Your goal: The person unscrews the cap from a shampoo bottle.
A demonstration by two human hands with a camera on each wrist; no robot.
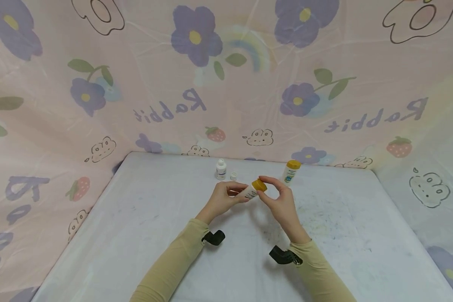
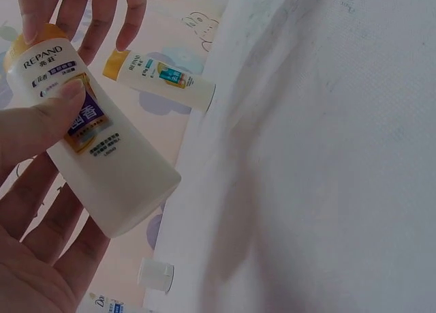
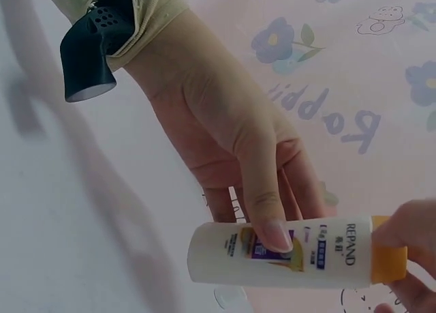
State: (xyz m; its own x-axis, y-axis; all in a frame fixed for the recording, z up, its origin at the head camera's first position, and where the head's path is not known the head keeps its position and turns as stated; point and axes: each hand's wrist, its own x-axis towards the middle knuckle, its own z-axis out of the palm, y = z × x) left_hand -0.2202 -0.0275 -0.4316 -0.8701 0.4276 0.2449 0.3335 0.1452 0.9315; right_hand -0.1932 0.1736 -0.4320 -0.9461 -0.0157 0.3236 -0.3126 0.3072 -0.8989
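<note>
Head view: the bottle (image 1: 250, 193) tilts over the table (image 1: 370, 251), toward its far edge; the left hand (image 1: 222, 199) grips its body, the right hand (image 1: 284, 205) pinches its yellow cap (image 1: 260, 186). The left sleeve (image 1: 173, 262) and right sleeve (image 1: 321, 270) slant inward from the near side. Left wrist view: the left thumb (image 2: 44, 122) presses the label (image 2: 87, 119). Right wrist view: right fingers (image 3: 417, 231) hold the cap.

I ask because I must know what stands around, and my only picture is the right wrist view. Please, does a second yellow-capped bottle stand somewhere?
Observer: Yes, the head view shows a second yellow-capped bottle, standing just beyond the right hand.
Operator: Thank you. Does any bottle appear to be without its cap?
Observer: Yes, the small white bottle, farther left, shows a narrow neck that appears uncapped.
</note>
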